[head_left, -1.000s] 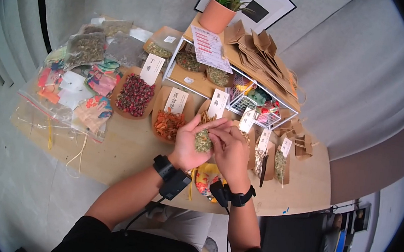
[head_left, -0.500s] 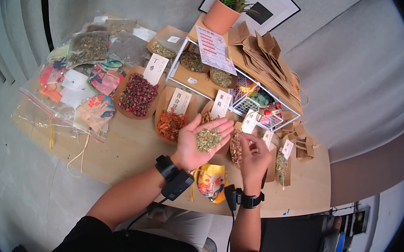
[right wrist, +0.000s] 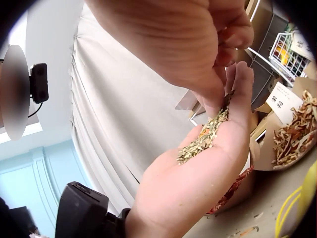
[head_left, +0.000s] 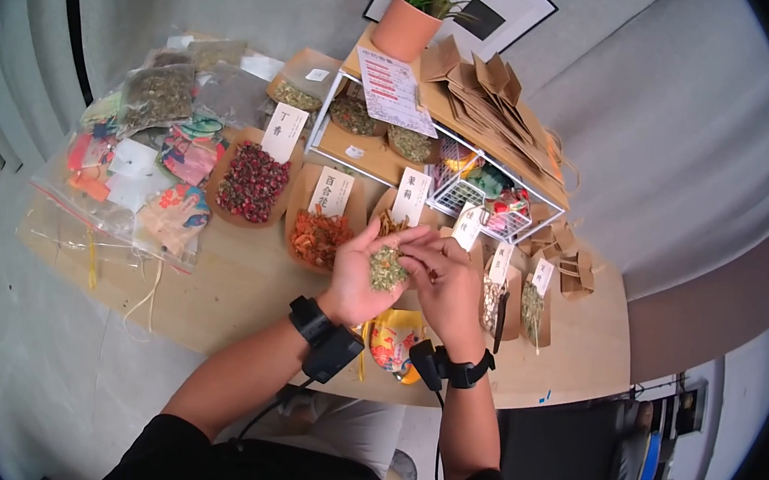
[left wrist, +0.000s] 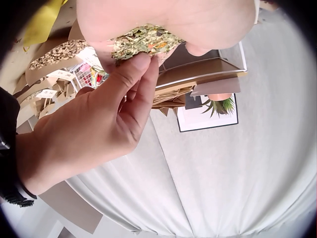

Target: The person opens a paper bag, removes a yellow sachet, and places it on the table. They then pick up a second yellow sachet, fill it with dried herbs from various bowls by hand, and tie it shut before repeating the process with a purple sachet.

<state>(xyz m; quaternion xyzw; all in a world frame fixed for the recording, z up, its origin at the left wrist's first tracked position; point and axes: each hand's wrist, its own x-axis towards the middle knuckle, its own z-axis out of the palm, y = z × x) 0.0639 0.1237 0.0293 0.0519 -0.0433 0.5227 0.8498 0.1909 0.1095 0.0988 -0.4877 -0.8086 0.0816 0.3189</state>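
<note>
Palm up above the table, my left hand carries a small heap of green dried herbs with a few orange bits. Over the fingers' side of that palm, my right hand has its thumb and fingers pinched together at the heap. In the left wrist view the right thumb and fingertips touch the edge of the herbs. The right wrist view shows the herbs spread along the left palm, with curled right fingers reaching into them. A yellow floral pouch lies below the hands.
Labelled paper trays of red buds, orange petals and other dried plants line the table. Plastic bags lie at the left. Behind stand a shelf, a potted plant, paper bags and a wire basket.
From beside the left hand half a second ago, the right hand has moved left, back over the left palm, and its fingertips meet the herbs. The left palm still carries the heap.
</note>
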